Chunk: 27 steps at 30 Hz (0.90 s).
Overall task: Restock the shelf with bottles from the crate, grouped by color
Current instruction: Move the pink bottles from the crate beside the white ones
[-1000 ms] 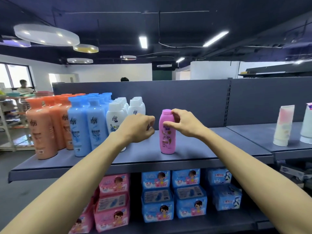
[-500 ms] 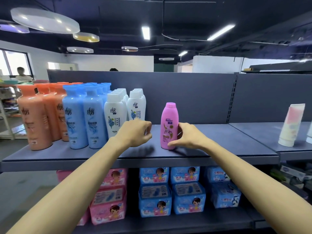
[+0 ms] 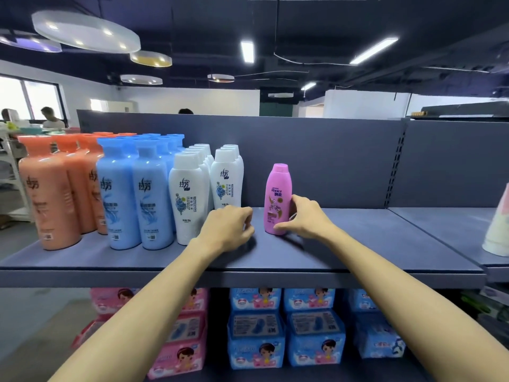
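Observation:
A small pink bottle [image 3: 277, 198] stands upright on the dark shelf [image 3: 344, 252], alone to the right of the rows. My right hand [image 3: 304, 217] grips its lower half, thumb at the base and fingers round its right side. My left hand [image 3: 228, 228] hovers just left of it with fingers curled and nothing in them, in front of the white bottles [image 3: 190, 197]. Further left stand rows of blue bottles [image 3: 137, 194] and orange bottles [image 3: 52, 194]. The crate is out of view.
A pale tube [image 3: 497, 230] stands on the neighbouring shelf section at the right edge. Pink packs [image 3: 179, 351] and blue packs [image 3: 286, 326] fill the shelf below. A person sits far back left near a window.
My right hand slid from the pink bottle's cap down to its lower body. The bottle now stands further back on the shelf. My left hand lowered toward the shelf surface.

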{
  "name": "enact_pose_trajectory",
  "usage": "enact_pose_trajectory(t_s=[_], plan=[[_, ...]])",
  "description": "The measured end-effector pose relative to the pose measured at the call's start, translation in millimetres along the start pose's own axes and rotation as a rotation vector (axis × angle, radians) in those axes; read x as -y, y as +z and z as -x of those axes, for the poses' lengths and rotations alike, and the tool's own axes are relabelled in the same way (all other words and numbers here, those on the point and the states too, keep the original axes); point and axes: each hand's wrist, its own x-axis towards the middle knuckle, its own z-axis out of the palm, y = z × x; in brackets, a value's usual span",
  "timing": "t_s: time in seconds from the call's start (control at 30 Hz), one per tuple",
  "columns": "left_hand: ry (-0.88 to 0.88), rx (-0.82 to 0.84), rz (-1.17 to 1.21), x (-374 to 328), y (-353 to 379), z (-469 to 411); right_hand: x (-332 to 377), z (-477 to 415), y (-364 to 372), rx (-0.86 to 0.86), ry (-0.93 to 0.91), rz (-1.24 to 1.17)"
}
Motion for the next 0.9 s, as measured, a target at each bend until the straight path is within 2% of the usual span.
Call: enact_pose_trajectory(t_s=[0.17,0.47,0.9], plan=[[-0.041,-0.025,-0.001,-4.2,10.2,-12.4,-4.0,-25.3,5.0,-0.025,0.051,0.024],[0.010,-0.099,-0.113,-11.1,31.7,-30.5,-19.0,-62.6,26.0,-0.101,0.090,-0.032],[-0.038,-0.117,0.017,1.3,44.7,-40.8,-18.5,-120.9,54.1,-0.139,0.080,-0.086]])
